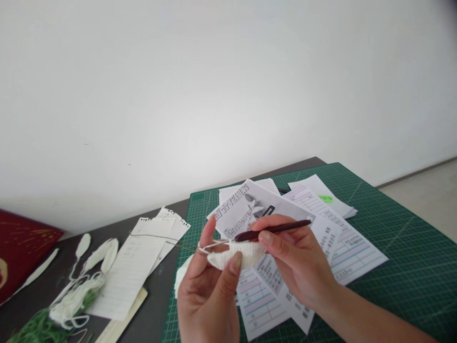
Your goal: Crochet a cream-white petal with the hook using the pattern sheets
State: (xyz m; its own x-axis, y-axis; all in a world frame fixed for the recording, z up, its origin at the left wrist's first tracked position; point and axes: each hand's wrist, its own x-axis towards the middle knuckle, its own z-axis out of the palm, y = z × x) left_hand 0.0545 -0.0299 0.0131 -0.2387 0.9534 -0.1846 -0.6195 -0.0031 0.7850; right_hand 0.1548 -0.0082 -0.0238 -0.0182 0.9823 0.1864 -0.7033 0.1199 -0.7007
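My left hand [214, 290] pinches a small white crocheted piece [221, 259] between thumb and fingers, its index finger raised with white yarn [210, 245] looped around it. In my right hand [296, 257] is a dark red crochet hook [282, 228], held like a pen and pointing left. The hook's tip end lies at the top edge of the crocheted piece, where the yarn runs to the left index finger. Whether a loop sits on the hook is too small to tell. Both hands are above printed sheets [357, 257].
A green cutting mat [403, 238] lies under the papers, with a bright green clip [325, 198] on them. To the left are handwritten notebook pages [143, 257], white crocheted pieces [110, 255], white yarn strands [71, 305], green yarn [41, 328] and a dark red item [24, 247]. A white wall stands behind.
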